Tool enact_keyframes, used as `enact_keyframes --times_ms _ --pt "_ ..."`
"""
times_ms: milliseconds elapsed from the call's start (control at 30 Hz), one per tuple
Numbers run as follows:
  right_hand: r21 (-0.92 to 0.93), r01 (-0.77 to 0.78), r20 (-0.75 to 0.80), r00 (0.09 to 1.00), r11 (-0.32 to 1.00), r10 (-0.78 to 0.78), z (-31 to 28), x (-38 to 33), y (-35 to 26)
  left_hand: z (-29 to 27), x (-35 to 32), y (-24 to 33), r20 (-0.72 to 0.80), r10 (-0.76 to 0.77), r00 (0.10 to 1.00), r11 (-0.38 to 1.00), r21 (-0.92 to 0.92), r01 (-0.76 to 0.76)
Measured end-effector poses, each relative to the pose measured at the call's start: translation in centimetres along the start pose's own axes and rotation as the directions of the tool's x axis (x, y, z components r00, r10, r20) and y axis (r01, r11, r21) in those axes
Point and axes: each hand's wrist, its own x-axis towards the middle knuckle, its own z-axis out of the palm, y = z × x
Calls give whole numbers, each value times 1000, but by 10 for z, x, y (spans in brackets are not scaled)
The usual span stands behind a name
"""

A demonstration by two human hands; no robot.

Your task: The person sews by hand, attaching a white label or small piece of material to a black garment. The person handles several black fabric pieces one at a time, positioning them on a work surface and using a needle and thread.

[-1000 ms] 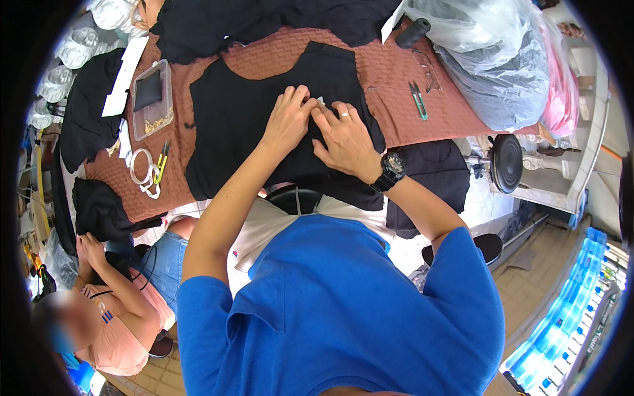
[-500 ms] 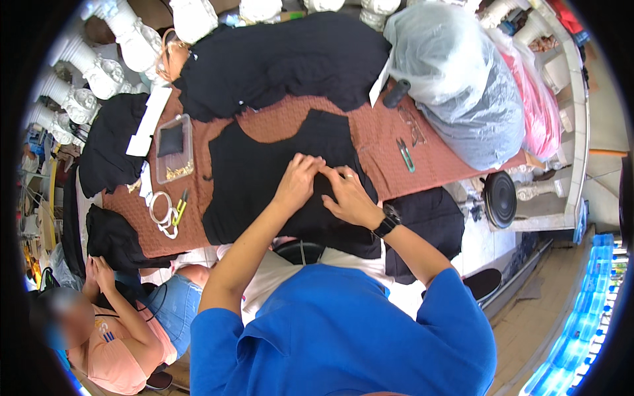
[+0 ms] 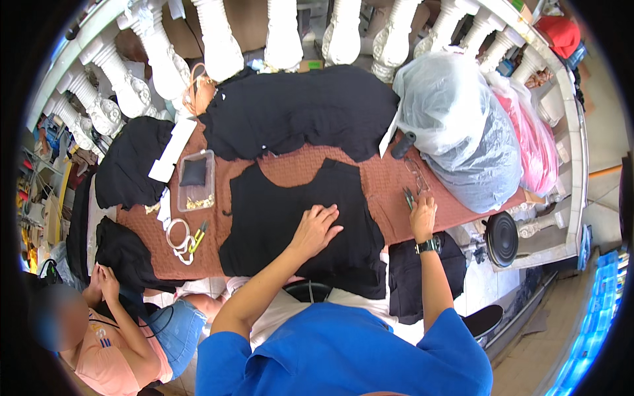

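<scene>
Black fabric, a cut garment piece (image 3: pixel 297 224), lies spread flat on the brown woven table cover (image 3: pixel 383 191), with its lower edge hanging toward the person in the blue shirt. The left hand (image 3: pixel 316 228) rests on the middle of this piece, fingers spread and palm down, pressing it rather than gripping anything. The right hand (image 3: pixel 422 218), with a dark wristwatch (image 3: pixel 429 246) on the wrist, reaches out to the right of the piece and closes around small thread snips (image 3: pixel 409 197) lying on the cover; the blades poke out past the fingers. Just beyond the snips lies a pair of eyeglasses (image 3: pixel 417 173), and a dark thread spool (image 3: pixel 403 145) stands near a clear plastic bag (image 3: pixel 442 105) stuffed with cloth. A larger black cloth (image 3: pixel 304 112) covers the far end of the table. To the left sit a clear plastic tray (image 3: pixel 196 179) holding small brass bits, white rings (image 3: pixel 177 234) and a yellow-green tool (image 3: pixel 197 237). At lower left a second person in a peach top (image 3: pixel 109 356) handles another black bundle (image 3: pixel 125 254).
</scene>
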Motion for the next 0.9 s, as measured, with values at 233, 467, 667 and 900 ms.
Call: enact_keyframes --times_ms 233,467,667,900 --pt "310 -109 -16 993 945 119 5 0 6 -2 -3 -1 7 18 1000 1000 8 -18" --pt "682 -356 382 918 639 104 -32 16 -2 -22 9 -28 -2 -86 996 891 -448 75" --pt "943 -214 267 944 255 -195 -134 92 -94 -126 132 -82 -350 -472 809 678 -731 80" --pt "901 162 80 850 402 -521 -190 254 -241 -237 305 -170 -377 -627 681 596 -795 109"
